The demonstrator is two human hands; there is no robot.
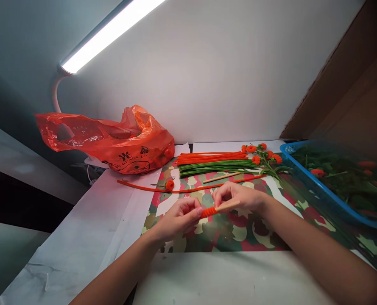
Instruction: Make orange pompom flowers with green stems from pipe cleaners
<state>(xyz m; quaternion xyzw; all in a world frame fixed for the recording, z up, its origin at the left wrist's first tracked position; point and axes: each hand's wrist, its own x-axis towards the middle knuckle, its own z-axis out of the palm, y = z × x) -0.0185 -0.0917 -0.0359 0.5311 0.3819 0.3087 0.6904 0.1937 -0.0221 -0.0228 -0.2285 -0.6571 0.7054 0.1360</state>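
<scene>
Low over the patterned mat, my left hand (183,214) pinches one end of a thin wooden stick (228,206). An orange pipe cleaner (209,212) is coiled round the stick in tight turns beside my left thumb. My right hand (235,195) is closed at the coil's other side, with the stick passing along its fingers; its fingertips are partly hidden. Behind my hands a long orange pipe cleaner (188,191) lies across the mat, near a small orange flower (169,184) on wire. A second wooden stick (222,177) rests farther back.
Bundles of orange pipe cleaners (210,158) and green pipe cleaners (216,167) lie at the back, beside finished orange flowers (264,153). A red plastic bag (134,148) stands back left under a lamp (112,36). At right is a blue basket (334,197) of greenery.
</scene>
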